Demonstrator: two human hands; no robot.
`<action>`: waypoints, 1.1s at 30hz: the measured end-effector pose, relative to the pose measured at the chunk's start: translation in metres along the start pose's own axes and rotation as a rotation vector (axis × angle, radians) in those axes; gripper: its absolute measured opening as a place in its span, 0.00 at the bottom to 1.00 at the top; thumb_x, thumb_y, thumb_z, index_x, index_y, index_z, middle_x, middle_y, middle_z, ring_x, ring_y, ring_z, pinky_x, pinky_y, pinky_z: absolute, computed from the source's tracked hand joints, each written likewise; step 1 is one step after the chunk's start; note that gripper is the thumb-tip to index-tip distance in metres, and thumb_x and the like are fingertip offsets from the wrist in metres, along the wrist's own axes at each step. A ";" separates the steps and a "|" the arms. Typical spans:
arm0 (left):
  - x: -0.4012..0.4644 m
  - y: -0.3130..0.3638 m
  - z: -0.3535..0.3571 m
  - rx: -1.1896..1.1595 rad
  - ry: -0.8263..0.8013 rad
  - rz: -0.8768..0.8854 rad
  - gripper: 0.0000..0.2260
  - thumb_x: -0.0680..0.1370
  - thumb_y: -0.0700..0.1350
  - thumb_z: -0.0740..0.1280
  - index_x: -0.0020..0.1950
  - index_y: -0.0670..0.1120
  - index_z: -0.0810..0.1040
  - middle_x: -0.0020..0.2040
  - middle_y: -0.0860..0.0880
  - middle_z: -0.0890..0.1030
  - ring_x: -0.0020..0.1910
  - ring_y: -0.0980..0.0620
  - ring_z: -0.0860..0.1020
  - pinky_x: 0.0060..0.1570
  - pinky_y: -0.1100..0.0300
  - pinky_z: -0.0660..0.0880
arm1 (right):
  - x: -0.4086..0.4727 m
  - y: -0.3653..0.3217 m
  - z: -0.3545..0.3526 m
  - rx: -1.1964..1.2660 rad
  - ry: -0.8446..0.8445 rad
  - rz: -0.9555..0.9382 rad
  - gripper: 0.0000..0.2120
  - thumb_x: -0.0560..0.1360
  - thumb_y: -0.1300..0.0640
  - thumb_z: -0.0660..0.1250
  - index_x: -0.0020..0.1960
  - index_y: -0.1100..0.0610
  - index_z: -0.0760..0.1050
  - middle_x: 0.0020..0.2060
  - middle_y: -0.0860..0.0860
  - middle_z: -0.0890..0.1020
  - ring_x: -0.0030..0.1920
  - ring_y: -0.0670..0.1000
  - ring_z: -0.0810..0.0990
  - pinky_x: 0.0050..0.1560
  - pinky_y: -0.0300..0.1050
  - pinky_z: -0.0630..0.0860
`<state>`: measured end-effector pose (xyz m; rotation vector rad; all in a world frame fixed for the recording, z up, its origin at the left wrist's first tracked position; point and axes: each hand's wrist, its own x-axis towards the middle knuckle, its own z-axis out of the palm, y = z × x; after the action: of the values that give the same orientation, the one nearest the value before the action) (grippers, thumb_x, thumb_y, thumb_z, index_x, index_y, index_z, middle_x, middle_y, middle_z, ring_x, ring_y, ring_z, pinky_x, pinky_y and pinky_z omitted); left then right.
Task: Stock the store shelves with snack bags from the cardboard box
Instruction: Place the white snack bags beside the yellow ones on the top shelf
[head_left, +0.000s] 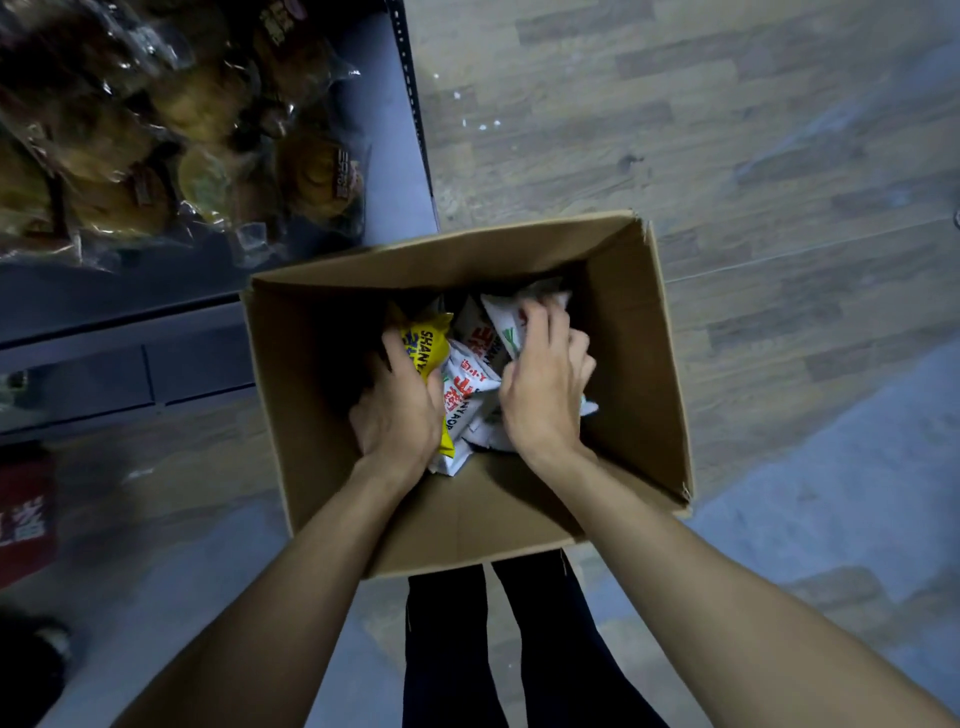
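Snack bags (470, 384) piled in cardboard box (639, 364); L hand (397, 410) grips yellow bag (428, 348), R hand (545, 389) curled round white bag (506, 317). Box sits beside shelf (384, 171).

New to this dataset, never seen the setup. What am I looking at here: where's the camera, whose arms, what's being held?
There is no robot here. A person wears one wide-angle camera on the head, looking down, so the two bare arms entering from the bottom are the wearer's own, with their dark trousers below.

Both hands reach into an open cardboard box standing on the wood-pattern floor. Inside it lie snack bags. The left hand grips a yellow bag. The right hand has its fingers curled over the white bags; exactly which bag it holds is hard to tell.

At the upper left is a grey store shelf carrying clear-wrapped pastries. A red package shows at the left edge.
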<state>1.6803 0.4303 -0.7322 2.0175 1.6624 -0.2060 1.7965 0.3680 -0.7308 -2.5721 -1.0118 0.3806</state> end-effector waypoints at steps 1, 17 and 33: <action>0.002 0.001 0.008 -0.018 -0.012 0.000 0.28 0.78 0.55 0.63 0.71 0.44 0.58 0.59 0.39 0.71 0.55 0.35 0.76 0.45 0.43 0.75 | 0.005 0.007 0.004 -0.024 -0.035 -0.005 0.28 0.73 0.62 0.67 0.71 0.51 0.65 0.74 0.52 0.63 0.61 0.58 0.69 0.59 0.55 0.67; 0.006 -0.006 -0.004 -0.018 -0.302 -0.035 0.35 0.73 0.52 0.70 0.74 0.48 0.57 0.65 0.39 0.71 0.62 0.36 0.73 0.58 0.47 0.72 | 0.014 0.025 0.001 -0.258 -0.404 0.007 0.36 0.76 0.62 0.63 0.78 0.47 0.52 0.67 0.59 0.64 0.63 0.63 0.68 0.57 0.56 0.72; -0.133 -0.039 -0.238 -0.087 0.197 0.137 0.30 0.73 0.65 0.64 0.72 0.56 0.62 0.59 0.49 0.80 0.55 0.42 0.79 0.47 0.52 0.74 | -0.093 -0.125 -0.186 0.105 -0.106 -0.124 0.30 0.75 0.53 0.66 0.75 0.45 0.62 0.60 0.53 0.74 0.57 0.58 0.74 0.51 0.52 0.74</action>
<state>1.5635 0.4314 -0.4830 2.1317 1.6087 0.1147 1.7242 0.3477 -0.5001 -2.4038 -1.1494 0.5269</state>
